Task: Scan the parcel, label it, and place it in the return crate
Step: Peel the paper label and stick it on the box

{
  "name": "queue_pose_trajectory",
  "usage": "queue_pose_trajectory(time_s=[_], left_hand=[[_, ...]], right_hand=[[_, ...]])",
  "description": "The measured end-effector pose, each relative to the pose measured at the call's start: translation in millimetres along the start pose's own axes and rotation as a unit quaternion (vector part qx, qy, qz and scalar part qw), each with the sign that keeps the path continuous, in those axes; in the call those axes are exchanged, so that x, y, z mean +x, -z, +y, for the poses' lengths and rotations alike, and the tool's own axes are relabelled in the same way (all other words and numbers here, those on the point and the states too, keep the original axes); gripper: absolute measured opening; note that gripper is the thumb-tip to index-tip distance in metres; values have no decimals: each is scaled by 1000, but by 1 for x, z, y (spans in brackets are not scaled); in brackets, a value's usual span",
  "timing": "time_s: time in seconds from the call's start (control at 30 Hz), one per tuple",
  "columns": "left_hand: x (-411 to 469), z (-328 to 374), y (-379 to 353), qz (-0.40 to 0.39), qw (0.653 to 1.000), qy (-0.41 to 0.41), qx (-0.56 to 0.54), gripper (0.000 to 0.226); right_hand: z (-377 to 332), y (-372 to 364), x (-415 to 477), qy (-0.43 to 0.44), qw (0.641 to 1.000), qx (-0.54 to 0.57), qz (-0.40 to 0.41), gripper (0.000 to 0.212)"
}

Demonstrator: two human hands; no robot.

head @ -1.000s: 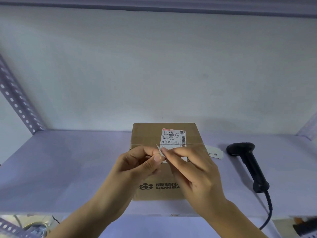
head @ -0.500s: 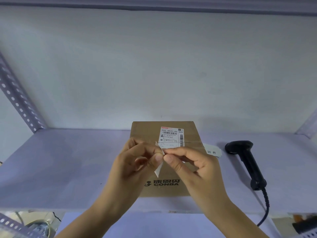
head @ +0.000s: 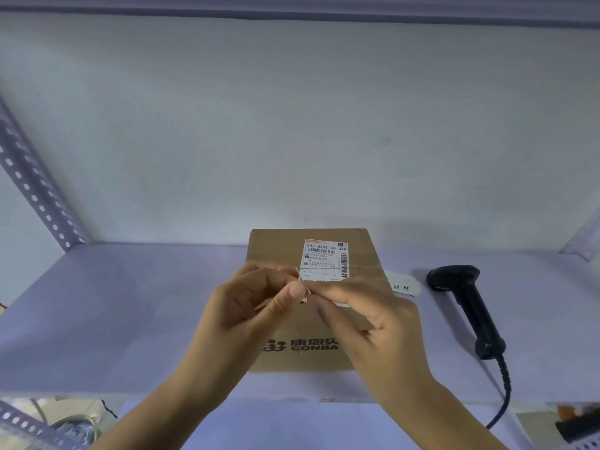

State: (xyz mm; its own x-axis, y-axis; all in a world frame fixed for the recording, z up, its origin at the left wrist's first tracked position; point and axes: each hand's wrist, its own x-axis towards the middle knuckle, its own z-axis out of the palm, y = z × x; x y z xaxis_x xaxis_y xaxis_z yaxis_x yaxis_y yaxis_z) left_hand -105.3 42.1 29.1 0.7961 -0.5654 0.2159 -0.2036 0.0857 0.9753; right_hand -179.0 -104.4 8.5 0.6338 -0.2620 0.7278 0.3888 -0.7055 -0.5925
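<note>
Both hands [head: 246,316] [head: 373,323] pinch a sticker [head: 303,289] over the CONBA-printed parcel [head: 282,248].

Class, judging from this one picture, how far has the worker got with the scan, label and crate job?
Probably done: scanning, as the scanner lies set down on the shelf right of the parcel. In hand: the left hand and right hand pinch a small sticker above the parcel, apparently peeling it. Left: sticking it on and crating the parcel; no crate is in view.
</note>
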Motion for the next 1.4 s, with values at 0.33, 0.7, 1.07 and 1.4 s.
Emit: queue_pose_trajectory(time_s=[0.33, 0.7, 1.07, 1.4], left_hand=[[-3, 3, 7, 2, 999, 20, -34, 23], [-4, 4, 5, 11, 998, 22, -55, 29], [-2, 0, -1, -8, 999, 8, -32, 11], [2, -10, 0, 9, 995, -65, 71, 6]], right_hand=[[-3, -2, -4, 95, 992, -71, 36, 17], [-5, -2, -5, 104, 991, -75, 45, 18], [-3, -5, -4, 25, 999, 3, 33, 20], [-7, -5, -5, -177, 974, 138, 5, 17]])
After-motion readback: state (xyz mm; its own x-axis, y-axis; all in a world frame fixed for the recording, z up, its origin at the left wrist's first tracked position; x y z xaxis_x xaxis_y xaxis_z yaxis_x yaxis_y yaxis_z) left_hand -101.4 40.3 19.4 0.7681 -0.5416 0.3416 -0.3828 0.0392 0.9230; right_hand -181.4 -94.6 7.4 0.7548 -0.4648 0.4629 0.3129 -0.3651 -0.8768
